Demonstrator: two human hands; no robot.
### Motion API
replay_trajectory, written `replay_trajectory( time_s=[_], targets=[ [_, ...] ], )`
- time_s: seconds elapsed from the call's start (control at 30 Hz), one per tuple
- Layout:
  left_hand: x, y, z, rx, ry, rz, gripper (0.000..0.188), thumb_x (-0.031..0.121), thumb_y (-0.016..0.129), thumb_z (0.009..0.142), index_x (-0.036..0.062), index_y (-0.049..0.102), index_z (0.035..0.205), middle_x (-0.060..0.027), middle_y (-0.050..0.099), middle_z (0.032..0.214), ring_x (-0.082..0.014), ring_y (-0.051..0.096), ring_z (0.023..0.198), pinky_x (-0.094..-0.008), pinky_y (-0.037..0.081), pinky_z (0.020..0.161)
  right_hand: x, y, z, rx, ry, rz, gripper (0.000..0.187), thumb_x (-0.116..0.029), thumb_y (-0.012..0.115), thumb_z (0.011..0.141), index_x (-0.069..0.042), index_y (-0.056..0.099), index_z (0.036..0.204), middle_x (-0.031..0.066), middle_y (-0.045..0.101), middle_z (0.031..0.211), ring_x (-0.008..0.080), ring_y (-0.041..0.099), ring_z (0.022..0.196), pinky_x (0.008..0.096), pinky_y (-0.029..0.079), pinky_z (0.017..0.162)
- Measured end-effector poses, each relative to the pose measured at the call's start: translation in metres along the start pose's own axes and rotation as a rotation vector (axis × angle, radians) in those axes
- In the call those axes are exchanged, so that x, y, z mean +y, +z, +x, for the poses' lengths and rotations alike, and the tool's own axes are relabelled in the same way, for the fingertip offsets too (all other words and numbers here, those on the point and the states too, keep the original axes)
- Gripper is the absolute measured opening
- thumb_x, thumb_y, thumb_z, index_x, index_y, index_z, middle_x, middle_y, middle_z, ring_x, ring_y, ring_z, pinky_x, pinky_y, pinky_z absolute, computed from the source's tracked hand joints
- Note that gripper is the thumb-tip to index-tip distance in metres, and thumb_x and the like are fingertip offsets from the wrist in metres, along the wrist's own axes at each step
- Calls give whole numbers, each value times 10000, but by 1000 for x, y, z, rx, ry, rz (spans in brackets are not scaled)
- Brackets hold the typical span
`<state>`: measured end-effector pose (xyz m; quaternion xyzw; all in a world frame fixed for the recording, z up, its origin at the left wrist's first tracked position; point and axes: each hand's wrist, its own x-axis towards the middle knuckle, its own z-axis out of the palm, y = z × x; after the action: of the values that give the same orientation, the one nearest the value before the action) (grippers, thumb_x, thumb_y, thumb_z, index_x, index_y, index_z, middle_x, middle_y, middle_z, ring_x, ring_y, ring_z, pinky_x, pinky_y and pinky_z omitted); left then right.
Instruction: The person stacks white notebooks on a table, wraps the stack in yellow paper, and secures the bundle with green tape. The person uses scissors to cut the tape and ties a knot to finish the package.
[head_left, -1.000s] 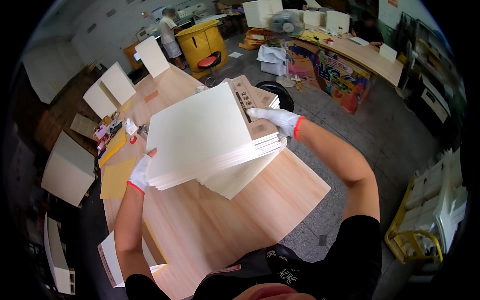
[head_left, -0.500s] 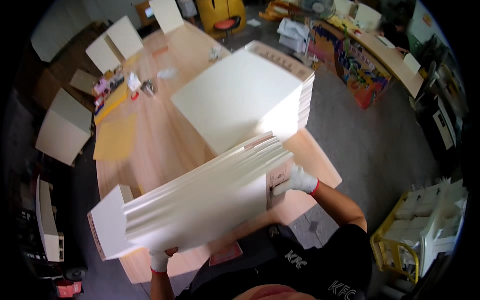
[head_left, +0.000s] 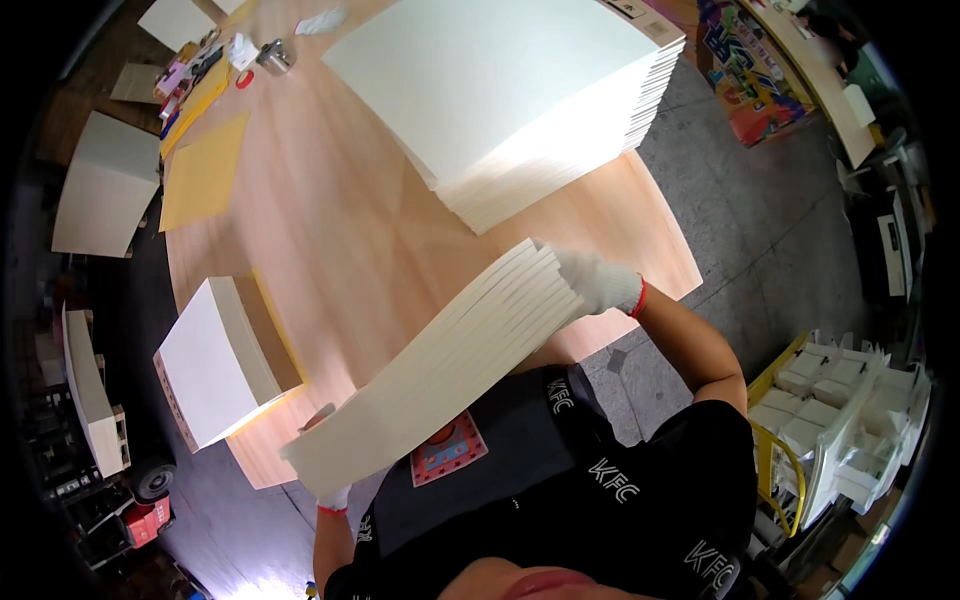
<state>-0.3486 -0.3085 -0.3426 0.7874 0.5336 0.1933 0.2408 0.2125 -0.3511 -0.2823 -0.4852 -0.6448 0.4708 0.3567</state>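
A sheaf of white card sheets point(head_left: 440, 365) is held on edge above the near side of the wooden table, its edges slightly fanned. My right hand point(head_left: 600, 283), in a white glove with a red cuff, grips its far right end. At the lower left end my left hand point(head_left: 332, 497), gloved the same way, is closed around the sheaf, mostly hidden behind it. A tall stack of large white sheets point(head_left: 490, 85) stands beyond the sheaf. To the left, at the table edge, sits a smaller stack of white sheets point(head_left: 205, 365).
The wooden table point(head_left: 310, 230) carries a yellow sheet point(head_left: 205, 175), a metal cup point(head_left: 274, 57) and a red tape roll point(head_left: 244, 79). More white stacks point(head_left: 110, 190) stand off its left side. A yellow-framed cart point(head_left: 785, 470) with white pieces is at the right. A person sits far right.
The sheaf has tilted so its edges face me, and my grip has turned with it. My view has shifted down toward the near table edge.
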Motion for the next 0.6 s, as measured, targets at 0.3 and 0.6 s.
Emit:
replay_trajectory(
  time_s=[0.3, 0.6],
  targets=[
    [-4, -7, -6, -131, -439, -90, 390, 355, 344, 1020, 164, 456, 1341, -34, 566, 1182, -215, 583, 1015, -385, 473, 918, -18, -13, -7, -333, 126, -21, 772, -261, 763, 684, -85, 409, 1348, 99, 543, 1231, 230, 558, 1133, 326, 448, 931],
    [101, 14, 46, 41, -360, -1423, 506, 473, 256, 1012, 162, 454, 1359, -66, 402, 1444, -246, 390, 1325, -435, 335, 1101, 8, 53, 20, 136, 229, 751, 620, -372, 169, 1014, 44, 598, 1178, 181, 582, 1246, 277, 475, 1243, 363, 297, 1093]
  ],
)
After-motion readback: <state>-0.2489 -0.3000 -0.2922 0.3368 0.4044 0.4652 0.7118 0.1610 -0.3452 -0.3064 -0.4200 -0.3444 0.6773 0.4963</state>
